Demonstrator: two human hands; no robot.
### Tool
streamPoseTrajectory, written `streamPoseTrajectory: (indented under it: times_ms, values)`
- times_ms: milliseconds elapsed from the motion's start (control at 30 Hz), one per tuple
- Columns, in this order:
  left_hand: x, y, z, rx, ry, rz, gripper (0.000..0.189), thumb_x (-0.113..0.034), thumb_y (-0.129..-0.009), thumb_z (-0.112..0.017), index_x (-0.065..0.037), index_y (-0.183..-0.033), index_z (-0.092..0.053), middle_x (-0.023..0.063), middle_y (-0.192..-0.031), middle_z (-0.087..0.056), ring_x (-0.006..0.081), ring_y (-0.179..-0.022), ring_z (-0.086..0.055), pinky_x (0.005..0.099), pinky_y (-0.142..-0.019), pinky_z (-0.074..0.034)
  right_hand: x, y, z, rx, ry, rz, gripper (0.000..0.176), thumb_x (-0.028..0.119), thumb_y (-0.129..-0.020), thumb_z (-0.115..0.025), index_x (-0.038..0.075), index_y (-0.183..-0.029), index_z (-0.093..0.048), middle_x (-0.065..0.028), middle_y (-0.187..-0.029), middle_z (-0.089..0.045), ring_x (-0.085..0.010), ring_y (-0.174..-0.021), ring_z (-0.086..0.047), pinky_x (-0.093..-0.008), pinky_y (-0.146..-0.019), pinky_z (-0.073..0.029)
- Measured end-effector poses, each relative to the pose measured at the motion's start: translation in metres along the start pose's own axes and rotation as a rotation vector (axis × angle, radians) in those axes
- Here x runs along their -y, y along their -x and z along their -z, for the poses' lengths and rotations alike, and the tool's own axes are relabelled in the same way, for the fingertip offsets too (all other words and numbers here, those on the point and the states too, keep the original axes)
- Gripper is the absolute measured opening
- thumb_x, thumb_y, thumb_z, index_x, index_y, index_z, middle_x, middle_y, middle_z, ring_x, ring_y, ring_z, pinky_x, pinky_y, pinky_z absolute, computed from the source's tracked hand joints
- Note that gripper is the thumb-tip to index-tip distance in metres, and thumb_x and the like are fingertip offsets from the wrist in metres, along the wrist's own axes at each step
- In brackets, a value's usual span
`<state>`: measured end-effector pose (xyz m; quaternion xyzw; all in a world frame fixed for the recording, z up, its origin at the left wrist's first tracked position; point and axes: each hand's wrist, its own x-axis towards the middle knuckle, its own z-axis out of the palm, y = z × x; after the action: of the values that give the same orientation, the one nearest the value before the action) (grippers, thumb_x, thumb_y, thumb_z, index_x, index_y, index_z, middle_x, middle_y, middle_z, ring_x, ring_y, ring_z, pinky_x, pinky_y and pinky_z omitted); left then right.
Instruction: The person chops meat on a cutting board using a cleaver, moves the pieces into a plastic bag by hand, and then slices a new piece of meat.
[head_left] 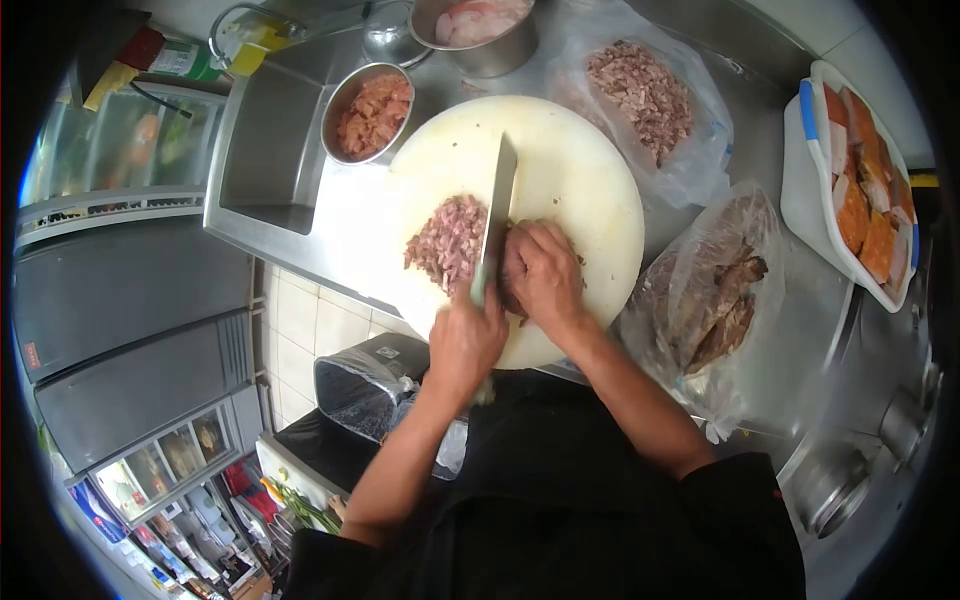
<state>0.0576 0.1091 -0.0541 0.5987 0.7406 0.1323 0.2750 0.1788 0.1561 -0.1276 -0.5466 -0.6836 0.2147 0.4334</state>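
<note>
A round white cutting board lies on the steel counter. My left hand is wrapped round the handle of a cleaver-like knife, its broad blade over the middle of the board. Just right of the blade, my right hand has its fingers curled over dark meat that is mostly hidden beneath them. A pile of small diced pinkish meat rests on the board, left of the blade.
Beyond the board stand a bowl of meat pieces, a steel pot and a plastic bag of diced meat. To the right are a bag with dark meat and a white tub of orange-skinned pieces. A bin is below left.
</note>
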Motion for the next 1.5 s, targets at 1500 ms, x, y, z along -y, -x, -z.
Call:
streamPoseTrajectory:
  times_ms: [1500]
  values:
    - [-0.031, -0.043, 0.003, -0.018, 0.045, -0.005, 0.038, -0.025, -0.098, -0.055, 0.011, -0.088, -0.064, 0.0363, -0.079, -0.064, 0.0531, -0.077, -0.064, 0.0574, -0.07, -0.052, -0.005, -0.001, 0.002, -0.005, -0.088, 0.035, 0.018, -0.006, -0.082, -0.059, -0.005, -0.099, -0.064, -0.0212, -0.099, -0.064, -0.0401, -0.098, -0.059, -0.046, -0.089, -0.051]
